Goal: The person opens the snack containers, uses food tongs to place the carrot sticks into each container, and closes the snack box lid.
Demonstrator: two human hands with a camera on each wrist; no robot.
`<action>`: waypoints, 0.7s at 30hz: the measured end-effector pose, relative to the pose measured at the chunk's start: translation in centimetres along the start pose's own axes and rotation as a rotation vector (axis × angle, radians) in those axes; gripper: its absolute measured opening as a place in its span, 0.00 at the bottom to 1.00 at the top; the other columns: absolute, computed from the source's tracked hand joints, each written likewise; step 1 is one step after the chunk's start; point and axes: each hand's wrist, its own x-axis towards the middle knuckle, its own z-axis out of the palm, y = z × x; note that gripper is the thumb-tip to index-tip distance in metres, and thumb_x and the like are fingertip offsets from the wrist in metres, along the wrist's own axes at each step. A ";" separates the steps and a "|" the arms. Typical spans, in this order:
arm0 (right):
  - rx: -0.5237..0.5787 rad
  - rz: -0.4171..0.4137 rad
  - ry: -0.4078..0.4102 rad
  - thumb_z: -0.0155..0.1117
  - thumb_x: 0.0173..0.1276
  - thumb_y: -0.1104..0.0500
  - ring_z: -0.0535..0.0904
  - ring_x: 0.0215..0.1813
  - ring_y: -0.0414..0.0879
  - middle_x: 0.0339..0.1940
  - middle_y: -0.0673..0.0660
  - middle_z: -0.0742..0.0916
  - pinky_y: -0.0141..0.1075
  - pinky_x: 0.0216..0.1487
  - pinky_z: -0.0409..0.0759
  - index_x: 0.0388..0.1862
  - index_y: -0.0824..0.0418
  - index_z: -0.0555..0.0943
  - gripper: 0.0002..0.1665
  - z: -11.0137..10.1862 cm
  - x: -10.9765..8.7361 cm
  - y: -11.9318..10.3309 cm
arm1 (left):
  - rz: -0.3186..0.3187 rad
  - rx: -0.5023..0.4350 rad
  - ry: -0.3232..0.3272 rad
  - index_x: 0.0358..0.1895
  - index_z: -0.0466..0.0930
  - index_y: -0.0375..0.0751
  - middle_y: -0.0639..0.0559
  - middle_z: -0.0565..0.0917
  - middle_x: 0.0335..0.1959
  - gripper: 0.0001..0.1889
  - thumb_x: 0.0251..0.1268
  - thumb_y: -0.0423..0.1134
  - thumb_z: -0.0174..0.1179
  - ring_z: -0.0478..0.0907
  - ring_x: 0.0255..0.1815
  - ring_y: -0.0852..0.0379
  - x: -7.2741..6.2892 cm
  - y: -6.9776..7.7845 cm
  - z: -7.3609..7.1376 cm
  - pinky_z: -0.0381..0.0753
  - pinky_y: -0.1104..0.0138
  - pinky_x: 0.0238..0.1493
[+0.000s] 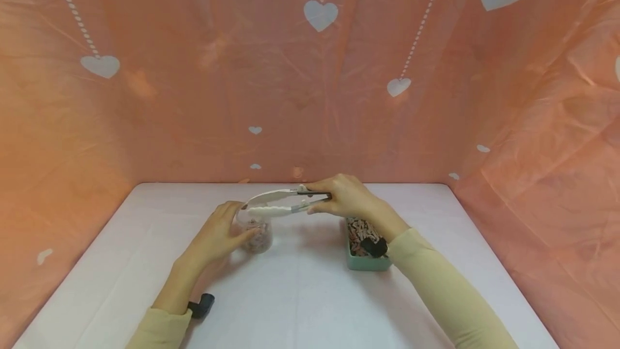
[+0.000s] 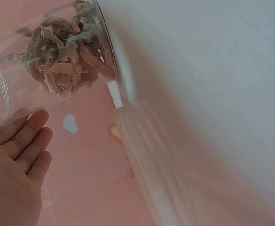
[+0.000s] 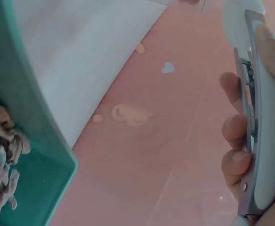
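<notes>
Quiet work before a salmon-orange sheet (image 1: 281, 79) printed with white hearts

In front of me, a white counter (image 1: 300, 295) runs back to that sheet. On it stands a clear cylindrical jar (image 1: 263, 241) partly filled with brown, dried-looking strips (image 2: 62, 61), the bare left hand (image 1: 220, 236) cupped round its side. The bare right hand (image 1: 344, 195) has a full grip on white-headed tongs with silver-grey handles (image 1: 271, 211); their arms stand apart, tips over the jar's mouth. Whether they have hold of a strip, I cannot tell. A green rectangular tray (image 1: 368, 264) of similar strips (image 3: 1, 160) stands to the right, partly hidden. I judge the step in hand is working the tongs at the jar; the next move seems to call for a steady left grip.
</notes>
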 end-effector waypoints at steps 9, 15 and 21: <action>0.000 0.036 0.042 0.78 0.63 0.43 0.89 0.45 0.43 0.60 0.52 0.88 0.45 0.43 0.86 0.67 0.54 0.84 0.35 -2.1 -3.2 0.6 | 0.018 -0.003 0.007 0.70 0.70 0.31 0.34 0.74 0.69 0.38 0.68 0.53 0.69 0.68 0.72 0.33 0.0 0.0 0.1 0.67 0.38 0.72; -0.025 0.047 0.081 0.80 0.62 0.47 0.87 0.36 0.41 0.59 0.55 0.89 0.42 0.37 0.83 0.65 0.58 0.84 0.34 -3.6 -6.5 1.6 | 0.013 -0.004 0.001 0.71 0.70 0.32 0.34 0.74 0.69 0.38 0.68 0.55 0.69 0.67 0.72 0.33 0.1 0.1 0.2 0.66 0.37 0.72; -0.051 0.098 0.065 0.81 0.61 0.51 0.78 0.29 0.35 0.57 0.57 0.90 0.35 0.31 0.78 0.64 0.61 0.85 0.33 -4.6 -9.8 3.0 | 0.003 -0.014 -0.007 0.72 0.69 0.31 0.34 0.73 0.69 0.38 0.69 0.55 0.68 0.66 0.73 0.32 0.0 0.2 0.0 0.66 0.37 0.72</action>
